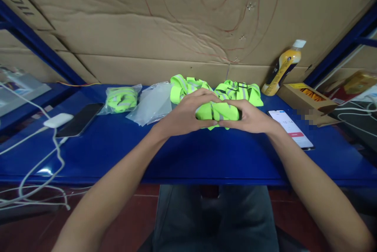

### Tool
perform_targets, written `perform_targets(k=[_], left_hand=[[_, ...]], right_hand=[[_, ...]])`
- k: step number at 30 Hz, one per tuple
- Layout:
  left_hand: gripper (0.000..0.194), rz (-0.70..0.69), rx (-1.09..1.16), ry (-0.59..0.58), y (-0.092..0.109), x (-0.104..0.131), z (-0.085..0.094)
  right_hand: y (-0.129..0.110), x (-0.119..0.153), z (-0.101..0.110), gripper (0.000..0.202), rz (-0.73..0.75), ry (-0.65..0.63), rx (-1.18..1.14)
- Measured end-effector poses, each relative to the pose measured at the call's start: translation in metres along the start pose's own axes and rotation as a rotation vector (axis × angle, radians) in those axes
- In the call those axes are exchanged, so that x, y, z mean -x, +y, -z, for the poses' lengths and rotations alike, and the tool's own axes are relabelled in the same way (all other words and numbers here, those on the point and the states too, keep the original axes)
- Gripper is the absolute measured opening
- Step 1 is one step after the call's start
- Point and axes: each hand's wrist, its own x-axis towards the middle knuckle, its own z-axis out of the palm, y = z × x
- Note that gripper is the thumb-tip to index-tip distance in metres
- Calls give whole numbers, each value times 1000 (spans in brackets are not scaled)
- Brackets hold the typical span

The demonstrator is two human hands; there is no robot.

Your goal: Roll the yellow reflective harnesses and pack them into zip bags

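Note:
Both my hands are wrapped round a folded bundle of neon yellow-green reflective strap (pixel 218 112), held just above the blue shelf. My left hand (pixel 188 112) grips its left end, fingers over the top and thumb beneath. On the right end, my right hand (pixel 250 116) closes in the same way, and the thumbs meet near the middle underneath. Behind my hands lie two loose heaps of the same strap: a left one (pixel 180 86) and a right one (pixel 250 92) with black buckles. Left of them are clear plastic bags (pixel 153 102) and a bagged strap bundle (pixel 122 99).
On the left are a dark phone (pixel 81 119), a white charger case (pixel 58 120) and trailing white cables (pixel 57 153). A lit phone (pixel 291 130), a juice bottle (pixel 282 69) and an open carton (pixel 309 98) stand to the right. Cardboard (pixel 132 35) walls the back of the blue shelf (pixel 206 157).

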Motion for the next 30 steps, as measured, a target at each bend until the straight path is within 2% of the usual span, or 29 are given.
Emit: perform_targets(k=[2, 4, 6, 8, 10, 12, 14, 16, 19, 22, 24, 27, 28, 30], left_hand=[[49, 63, 77, -11, -1, -1, 0], [55, 183, 155, 5, -4, -1, 1], [54, 291, 243, -1, -9, -1, 1], [55, 381, 443, -85, -13, 0, 0], [57, 463, 751, -171, -15, 0, -1], [52, 546, 1017, -180, -16, 1, -3], [45, 604, 1159, -165, -16, 0, -4], [42, 642, 1186, -159, -17, -1, -5], [45, 667, 1072, -102, -17, -3, -6], [51, 604, 783, 41, -15, -4, -8], [54, 476, 509, 151, -13, -4, -11], [56, 251, 153, 233, -11, -2, -17], [56, 189, 68, 243, -11, -1, -19], [54, 84, -59, 254, -11, 2, -23]], right_hand=[[-3, 0, 2, 35, -3, 34, 19], [-4, 0, 4, 36, 41, 120, 37], [-4, -1, 4, 37, 112, 177, 64], [-4, -1, 5, 34, 192, 196, 106], [-5, -1, 4, 30, 271, 218, 173], [-4, -1, 3, 29, 356, 290, 271], [-3, -1, 0, 31, 424, 336, 380], [-3, -1, -4, 37, 448, 334, 453], [-6, -2, -7, 42, 394, 287, 437], [-9, -2, -7, 56, 306, 217, 266], [-8, -4, -8, 68, 242, 263, 164], [-2, -6, -12, 67, 113, 442, 136], [1, -7, -13, 65, 80, 462, 125], [4, -8, -17, 62, 42, 419, 60]])
